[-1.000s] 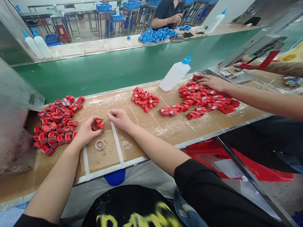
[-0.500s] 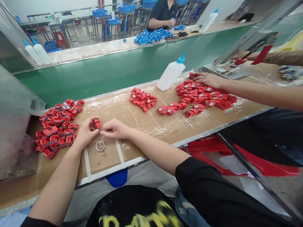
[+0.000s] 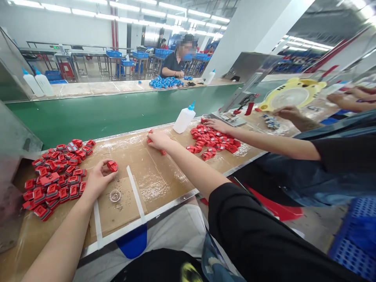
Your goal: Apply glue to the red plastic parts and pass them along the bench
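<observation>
My left hand (image 3: pixel 98 182) is shut on a small red plastic part (image 3: pixel 112 166), held at the fingertips above a cardboard sheet (image 3: pixel 117 219). Just below those fingers sits a small transparent dish (image 3: pixel 115 195) with a thin stick resting in it. A large heap of red-and-grey plastic parts (image 3: pixel 55 178) lies to the left of that hand. My right hand (image 3: pixel 158 139) rests further along the wooden-topped bench, fingers curled down. Red parts (image 3: pixel 149 138) peek out beside it, and the hand hides whatever lies beneath.
A co-worker's hand (image 3: pixel 217 125) lies on a red pile (image 3: pixel 211 141), beside a white glue bottle with a blue nozzle (image 3: pixel 184 120). A green conveyor belt (image 3: pixel 102 109) runs behind the bench. White tape strips (image 3: pixel 135 194) mark the bench top.
The view has swung upward and left. My right hand has left the dish and moved across the bench, and the stick now rests in the dish. My left hand still holds the red part.
</observation>
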`<state>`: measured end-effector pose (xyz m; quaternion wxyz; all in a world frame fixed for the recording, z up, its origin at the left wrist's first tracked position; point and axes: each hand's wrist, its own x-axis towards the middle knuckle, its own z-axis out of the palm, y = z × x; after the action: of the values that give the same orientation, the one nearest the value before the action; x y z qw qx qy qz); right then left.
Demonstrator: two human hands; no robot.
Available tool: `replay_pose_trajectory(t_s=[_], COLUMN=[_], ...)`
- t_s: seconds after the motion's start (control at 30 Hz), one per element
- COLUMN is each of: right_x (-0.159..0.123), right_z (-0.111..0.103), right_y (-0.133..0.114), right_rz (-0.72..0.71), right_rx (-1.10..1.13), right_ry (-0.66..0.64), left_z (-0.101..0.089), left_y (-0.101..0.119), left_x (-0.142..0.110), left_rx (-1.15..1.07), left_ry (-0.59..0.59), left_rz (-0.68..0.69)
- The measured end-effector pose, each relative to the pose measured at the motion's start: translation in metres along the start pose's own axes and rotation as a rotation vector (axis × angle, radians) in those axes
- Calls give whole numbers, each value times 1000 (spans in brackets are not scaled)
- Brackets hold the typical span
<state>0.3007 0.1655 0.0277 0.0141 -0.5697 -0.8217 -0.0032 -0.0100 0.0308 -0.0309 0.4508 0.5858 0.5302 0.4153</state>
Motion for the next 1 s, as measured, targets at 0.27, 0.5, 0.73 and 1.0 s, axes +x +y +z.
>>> replay_pose_trajectory(t_s=[0.27, 0.5, 0.73, 1.0], right_x=[-11, -40, -50, -58], right_z=[8, 24, 45, 48], right_y=[-25, -110, -143, -148], right_rz=[-213, -210, -109, -83], right_rx=[116, 1323, 1653, 1685], right_ry=[-7, -359, -527, -519], left_z=[3, 2, 3, 5], left_y=[-2, 4, 21, 26], left_x=[-2, -7, -15, -14], left_rx=[-52, 75, 604, 1025], left_ry=[-27, 59, 236, 158], left_rz=[103, 98, 136, 169])
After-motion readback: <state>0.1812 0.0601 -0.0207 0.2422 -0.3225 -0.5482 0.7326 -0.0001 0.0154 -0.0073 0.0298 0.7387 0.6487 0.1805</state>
